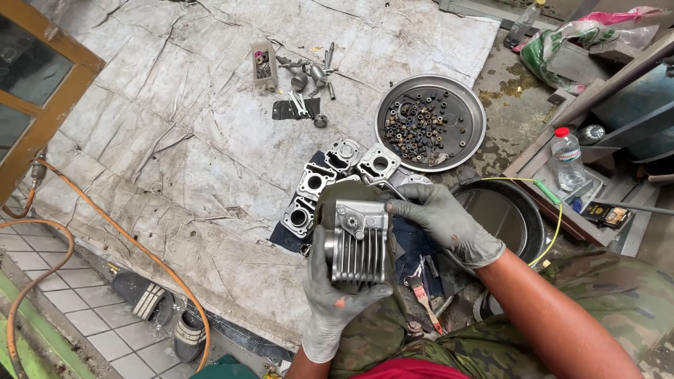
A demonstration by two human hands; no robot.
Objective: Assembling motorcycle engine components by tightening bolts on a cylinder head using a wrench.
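My left hand [335,298], in a grey glove, grips a finned silver engine cylinder [358,242] from below, holding it up over my lap. My right hand [444,221], also gloved, rests its fingers on the cylinder's upper right edge and pinches a thin bent metal tool [382,184] that sticks out toward the parts behind. Just beyond the cylinder, several similar cast cylinder heads [314,184] lie in a row on a dark cloth.
A round metal tray [477,133] of small nuts and bolts sits at the back right on the grey tarp [175,140]. Sockets and wrenches [302,77] lie farther back. A dark basin [530,210], water bottle [567,158], small brush [423,298], orange hose [105,224] and sandals [147,298] surround me.
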